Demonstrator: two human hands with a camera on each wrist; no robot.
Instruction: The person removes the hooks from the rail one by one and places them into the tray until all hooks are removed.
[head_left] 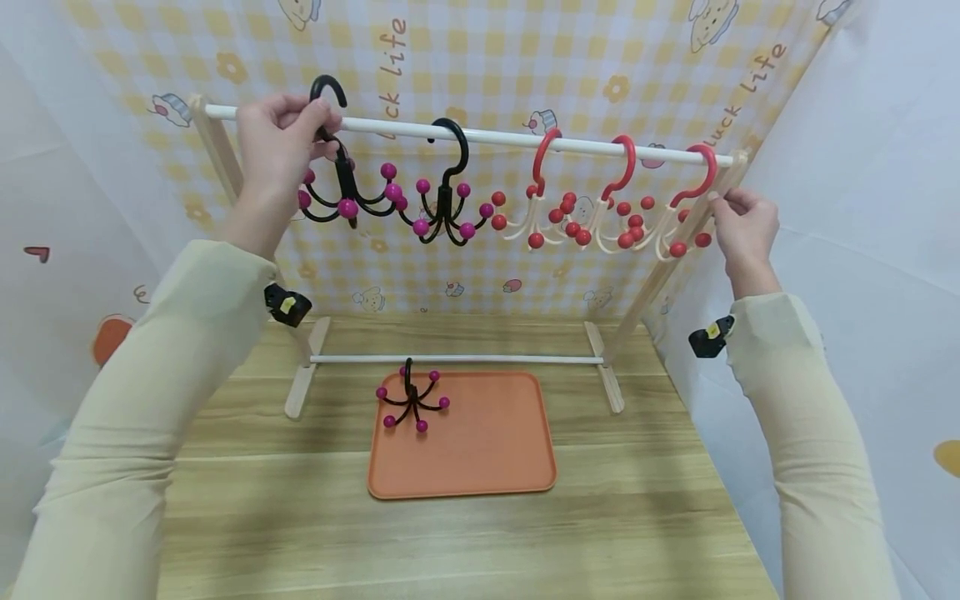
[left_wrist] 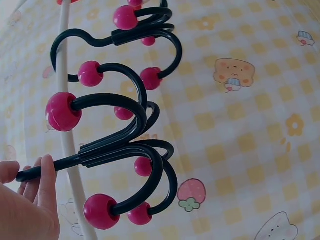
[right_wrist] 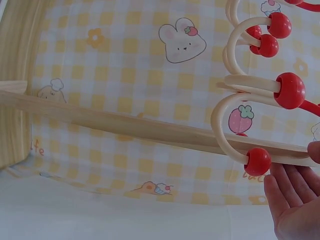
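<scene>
My left hand point(head_left: 281, 137) pinches a black multi-arm hanger point(head_left: 346, 179) with magenta balls by the neck of its hook. The hook rises above the white rail point(head_left: 517, 139) near its left end; in the left wrist view the hanger's stem point(left_wrist: 67, 162) crosses the rail. Just right of it, a second black hanger point(head_left: 445, 204) hangs on the rail. At the rack's right end, my right hand point(head_left: 746, 225) holds the upper part of the wooden post point(head_left: 660, 279), thumb on one side and fingers on the other, beside a cream-and-red hanger point(right_wrist: 225, 120).
Several cream hangers with red hooks, one a middle hanger point(head_left: 600, 221), hang along the rail's right half. Below, an orange tray point(head_left: 480, 458) on the wooden table point(head_left: 465, 550) bears another black hanger point(head_left: 413, 398). A lower white bar point(head_left: 495, 360) joins the rack's feet behind the tray.
</scene>
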